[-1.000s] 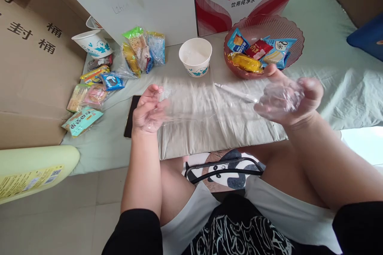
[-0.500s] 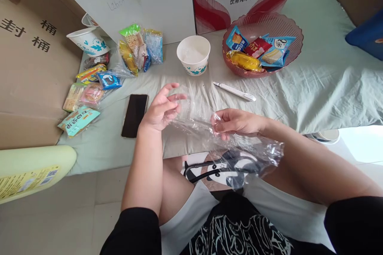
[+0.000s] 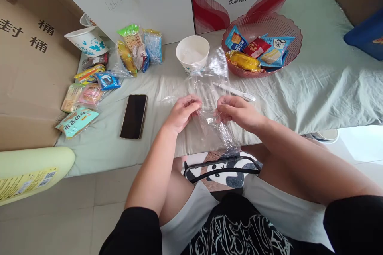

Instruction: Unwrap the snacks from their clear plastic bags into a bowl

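Note:
Between my two hands stretches a crinkled clear plastic bag (image 3: 209, 121). My left hand (image 3: 183, 114) pinches one side of it, thumb against fingers. On its other side my right hand (image 3: 238, 112) grips the film the same way. One end of the bag reaches up in front of a white paper bowl (image 3: 191, 50) with a blue-green leaf print; the other end hangs toward my lap. A white utility knife (image 3: 243, 94) lies just beyond my right hand, partly under the clear film. Left of my left hand lies a black phone (image 3: 133, 116).
At the right back stands a pink ribbed bowl (image 3: 295, 40) with several wrapped snacks. More snack packets (image 3: 78, 121) and a tilted paper bowl (image 3: 89, 43) line the left side. A red-and-white carton (image 3: 209, 12) stands behind, and a yellow-green container (image 3: 36, 167) at the left front.
My left hand has moved right and closed on the bag, while my right hand has shifted slightly up and right. The bag has swung from over my lap to span toward the paper bowl.

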`<state>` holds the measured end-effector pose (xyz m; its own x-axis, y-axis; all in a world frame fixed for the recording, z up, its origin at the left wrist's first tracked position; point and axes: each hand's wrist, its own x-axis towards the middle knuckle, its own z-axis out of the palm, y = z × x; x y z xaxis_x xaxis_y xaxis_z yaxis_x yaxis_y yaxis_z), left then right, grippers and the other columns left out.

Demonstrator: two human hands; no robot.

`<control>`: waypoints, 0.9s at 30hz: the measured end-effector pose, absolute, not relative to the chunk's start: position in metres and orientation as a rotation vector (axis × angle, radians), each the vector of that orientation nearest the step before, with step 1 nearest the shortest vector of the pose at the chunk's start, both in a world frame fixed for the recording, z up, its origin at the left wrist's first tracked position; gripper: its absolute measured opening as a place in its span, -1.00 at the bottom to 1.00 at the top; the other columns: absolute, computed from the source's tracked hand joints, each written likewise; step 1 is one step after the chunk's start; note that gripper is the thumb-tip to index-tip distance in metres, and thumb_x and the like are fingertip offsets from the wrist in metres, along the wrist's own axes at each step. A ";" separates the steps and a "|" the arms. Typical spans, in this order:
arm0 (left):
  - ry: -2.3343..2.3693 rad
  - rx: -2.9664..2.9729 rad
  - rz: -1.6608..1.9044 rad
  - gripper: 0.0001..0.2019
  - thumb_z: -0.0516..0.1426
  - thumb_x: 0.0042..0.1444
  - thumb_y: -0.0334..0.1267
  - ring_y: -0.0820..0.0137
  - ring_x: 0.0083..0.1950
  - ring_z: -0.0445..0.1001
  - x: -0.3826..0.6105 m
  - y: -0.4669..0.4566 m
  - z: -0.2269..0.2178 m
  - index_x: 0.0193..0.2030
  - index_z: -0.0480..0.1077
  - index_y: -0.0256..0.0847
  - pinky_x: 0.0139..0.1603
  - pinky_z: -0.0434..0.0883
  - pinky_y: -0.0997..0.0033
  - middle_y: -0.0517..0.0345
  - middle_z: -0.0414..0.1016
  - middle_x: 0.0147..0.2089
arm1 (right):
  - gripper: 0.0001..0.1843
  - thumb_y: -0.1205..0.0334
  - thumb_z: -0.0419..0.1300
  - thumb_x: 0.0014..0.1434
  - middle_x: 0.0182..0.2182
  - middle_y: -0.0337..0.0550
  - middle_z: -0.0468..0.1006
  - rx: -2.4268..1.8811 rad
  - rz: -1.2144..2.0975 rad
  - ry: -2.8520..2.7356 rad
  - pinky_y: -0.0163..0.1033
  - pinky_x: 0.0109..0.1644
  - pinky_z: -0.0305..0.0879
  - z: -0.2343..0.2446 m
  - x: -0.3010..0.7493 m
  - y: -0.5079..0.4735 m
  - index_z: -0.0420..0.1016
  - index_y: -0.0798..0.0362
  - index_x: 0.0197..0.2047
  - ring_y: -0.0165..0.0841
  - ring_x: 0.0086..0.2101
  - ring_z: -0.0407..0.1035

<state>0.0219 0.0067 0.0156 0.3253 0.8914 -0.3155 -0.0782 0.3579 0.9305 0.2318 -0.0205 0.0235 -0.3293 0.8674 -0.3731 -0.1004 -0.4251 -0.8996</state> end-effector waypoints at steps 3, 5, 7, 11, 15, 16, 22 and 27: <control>1.005 0.980 0.855 -0.64 0.41 -0.09 -0.10 0.44 -0.25 0.56 0.018 0.007 0.015 -0.42 0.34 -0.20 -0.28 0.47 0.45 0.13 0.60 -0.15 | -0.76 0.11 0.36 0.12 -0.52 -0.22 0.59 -1.203 1.790 -1.165 -0.28 -0.41 0.37 0.021 0.233 -0.020 0.36 -0.02 -0.30 -0.43 -0.51 0.43; 0.992 0.954 0.821 -0.57 0.43 -0.11 -0.06 0.41 -0.27 0.61 0.016 0.006 0.017 -0.39 0.27 -0.17 -0.35 0.48 0.45 0.10 0.64 -0.11 | -0.74 0.10 0.36 0.12 -0.56 -0.27 0.56 -1.193 1.768 -1.182 -0.26 -0.43 0.35 0.020 0.233 -0.019 0.36 -0.03 -0.24 -0.42 -0.55 0.41; 0.999 0.960 0.724 -0.55 0.43 -0.10 -0.01 0.42 -0.46 0.56 0.014 0.005 0.021 -0.27 0.29 -0.13 -0.50 0.39 0.47 0.16 0.63 -0.30 | -0.72 0.09 0.35 0.11 -0.58 -0.33 0.53 -1.190 1.722 -1.182 -0.25 -0.45 0.34 0.019 0.233 -0.019 0.37 -0.04 -0.18 -0.41 -0.57 0.39; 0.971 1.069 0.512 -0.46 0.39 -0.02 0.02 0.42 -0.66 0.39 0.010 0.003 0.029 0.05 0.38 -0.11 -0.62 0.24 0.44 0.28 0.51 -0.56 | -0.74 0.03 0.32 0.13 -0.56 -0.37 0.47 -1.178 1.639 -1.184 -0.26 -0.44 0.32 0.021 0.234 -0.020 0.39 -0.06 -0.19 -0.42 -0.54 0.38; 0.954 1.085 0.781 -0.67 0.39 -0.04 -0.04 0.50 -0.56 0.34 0.010 0.003 0.030 -0.20 0.47 -0.09 -0.50 0.29 0.44 0.29 0.44 -0.53 | -0.76 0.05 0.36 0.08 -0.33 -0.27 0.51 -1.150 1.512 -1.166 -0.30 -0.41 0.28 0.020 0.234 -0.018 0.41 -0.03 -0.32 -0.49 -0.46 0.31; 0.954 1.077 0.862 -0.72 0.38 -0.06 -0.06 0.51 -0.54 0.33 0.011 0.004 0.030 -0.27 0.47 -0.09 -0.48 0.30 0.43 0.29 0.40 -0.53 | -0.76 0.09 0.36 0.06 -0.24 -0.24 0.52 -1.151 1.490 -1.148 -0.30 -0.40 0.27 0.019 0.234 -0.018 0.39 -0.02 -0.37 -0.50 -0.43 0.30; 0.908 1.076 0.999 -0.92 0.28 -0.21 -0.24 0.43 -0.39 0.36 0.008 0.007 0.030 -0.50 0.52 -0.13 -0.36 0.37 0.35 0.14 0.39 -0.38 | -0.70 0.08 0.30 0.02 -0.07 -0.21 0.52 -1.120 1.634 -0.834 -0.26 -0.34 0.38 0.020 0.236 -0.014 0.39 -0.06 -0.18 -0.48 -0.42 0.36; 0.918 1.062 1.032 -0.70 0.17 -0.08 -0.01 0.34 -0.32 0.39 0.004 0.009 0.026 -0.50 0.55 -0.20 -0.24 0.47 0.22 0.03 0.38 -0.32 | -0.34 0.11 0.45 -0.01 -0.33 -0.33 0.49 -1.142 1.753 -0.964 -0.26 -0.34 0.40 0.020 0.237 -0.018 0.28 -0.09 0.11 -0.42 -0.43 0.42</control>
